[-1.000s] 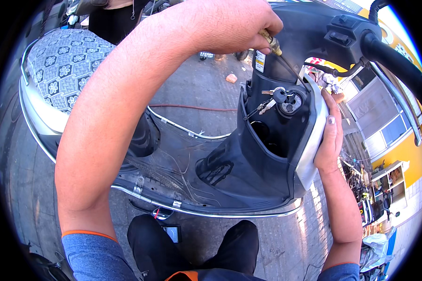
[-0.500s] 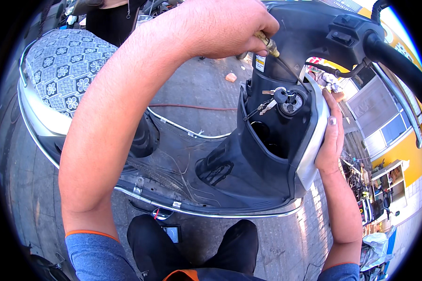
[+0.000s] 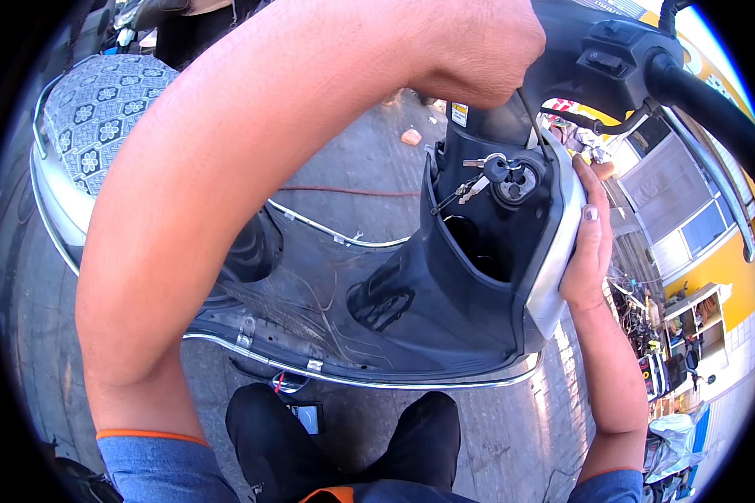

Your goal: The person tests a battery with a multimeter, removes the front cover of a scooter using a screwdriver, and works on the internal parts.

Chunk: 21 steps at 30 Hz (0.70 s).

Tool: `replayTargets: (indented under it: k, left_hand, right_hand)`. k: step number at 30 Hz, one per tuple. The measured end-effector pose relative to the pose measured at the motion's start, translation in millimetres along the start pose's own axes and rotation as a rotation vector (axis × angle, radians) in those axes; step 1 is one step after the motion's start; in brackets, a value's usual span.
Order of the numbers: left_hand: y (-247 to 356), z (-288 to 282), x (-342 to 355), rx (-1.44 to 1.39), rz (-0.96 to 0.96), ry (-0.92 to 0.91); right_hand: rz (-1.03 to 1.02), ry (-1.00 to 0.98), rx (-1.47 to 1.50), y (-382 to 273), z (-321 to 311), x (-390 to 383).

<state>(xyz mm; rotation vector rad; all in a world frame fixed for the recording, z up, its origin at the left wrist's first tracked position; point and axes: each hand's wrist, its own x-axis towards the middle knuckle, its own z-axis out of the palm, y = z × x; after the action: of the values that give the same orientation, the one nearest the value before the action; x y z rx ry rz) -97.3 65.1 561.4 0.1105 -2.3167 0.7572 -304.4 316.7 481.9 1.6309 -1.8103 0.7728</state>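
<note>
My left hand [image 3: 495, 59] is closed around a screwdriver, its handle now hidden inside the fist. The thin dark screwdriver shaft [image 3: 531, 117] slants down to the upper edge of a scooter's front cover, beside the ignition lock [image 3: 514, 186]. A bunch of keys [image 3: 497, 170] hangs at that lock. My right hand [image 3: 588, 243] lies along the outside of the silver front panel [image 3: 560, 260], fingers stretched upward against it. Some of its fingers are out of sight behind the panel. Below the lock, the black inner cover [image 3: 445, 302] has an open pocket.
A scooter seat [image 3: 101, 117] with a patterned cover is at the left, and the black handlebar [image 3: 705, 109] reaches across the upper right. A reddish hose [image 3: 352, 192] lies on the floor behind the footboard. Shelves [image 3: 696, 323] and a bundle of parts stand at the right.
My left hand has moved right and turned, so its back covers the yellowish screwdriver handle. The shaft stands steeper. My right hand stays on the silver panel.
</note>
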Motion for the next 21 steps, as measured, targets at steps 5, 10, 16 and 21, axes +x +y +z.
replayTargets:
  k: [5,10,16,21]
  left_hand:
    - [-11.8,-7.6,-18.2,-0.147,-0.003,0.009]
    - [3.1,11.1,9.1,-0.152,-0.060,0.019]
    - [8.1,2.5,0.8,-0.227,-0.020,-0.114]
    - [23.8,24.9,0.4,-0.204,0.074,0.022]
  right_hand:
    - [-0.023,0.013,-0.001,-1.4,15.7,3.3]
    - [0.026,0.031,0.014,4.2,-3.9,-1.8]
    - [0.008,0.076,-0.046,-10.5,-5.4,0.6]
    - [0.009,0.100,-0.046,-10.1,-1.9,2.4]
